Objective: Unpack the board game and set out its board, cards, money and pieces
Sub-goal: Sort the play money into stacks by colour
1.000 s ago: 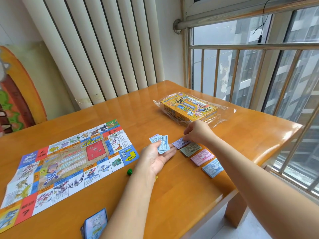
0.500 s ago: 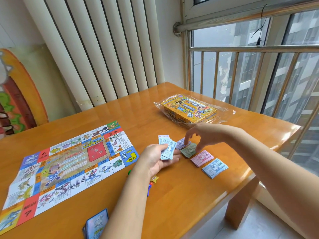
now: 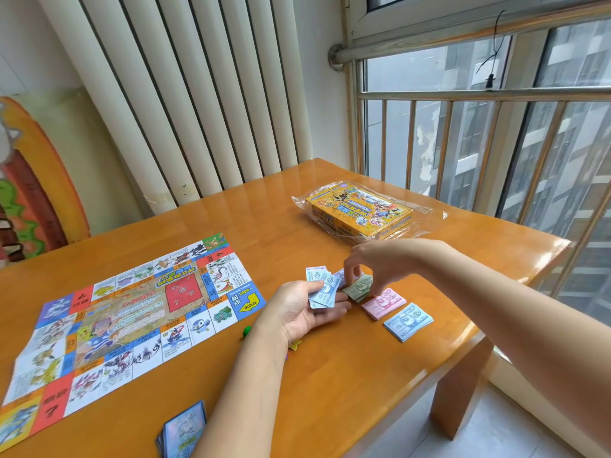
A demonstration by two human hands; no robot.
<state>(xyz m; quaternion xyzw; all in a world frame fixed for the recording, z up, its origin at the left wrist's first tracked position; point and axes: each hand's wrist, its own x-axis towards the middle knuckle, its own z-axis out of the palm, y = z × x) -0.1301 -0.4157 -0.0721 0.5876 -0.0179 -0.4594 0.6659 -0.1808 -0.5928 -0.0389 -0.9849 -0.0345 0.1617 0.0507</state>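
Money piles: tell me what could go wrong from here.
1. The blue pile lies nearest the edge of the table, close to the right forearm; a careless sweep could knock it off.
2. The left hand holds its notes loosely fanned under the thumb; some may slip out.

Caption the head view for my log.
Left hand holds blue notes; right hand pinches green pile beside unfolded board.
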